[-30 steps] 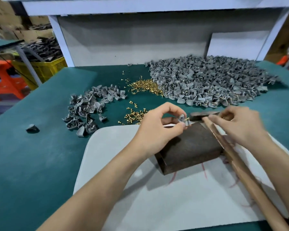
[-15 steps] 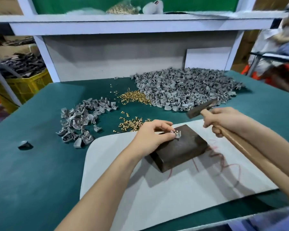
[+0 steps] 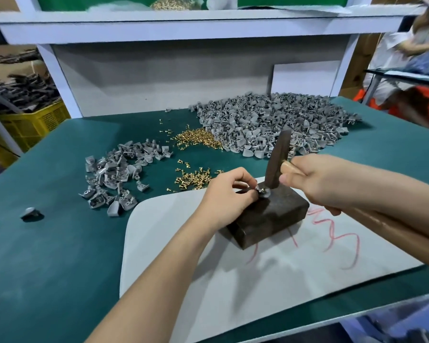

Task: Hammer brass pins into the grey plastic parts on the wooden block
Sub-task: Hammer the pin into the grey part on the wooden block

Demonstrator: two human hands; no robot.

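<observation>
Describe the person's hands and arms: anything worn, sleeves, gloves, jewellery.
Both are bare. The left hand and right hand wear no gloves, and no ring, watch or wristband shows. The left forearm and right forearm are uncovered to the frame's edge, so no sleeve is in view. No markings or bandages are visible.
</observation>
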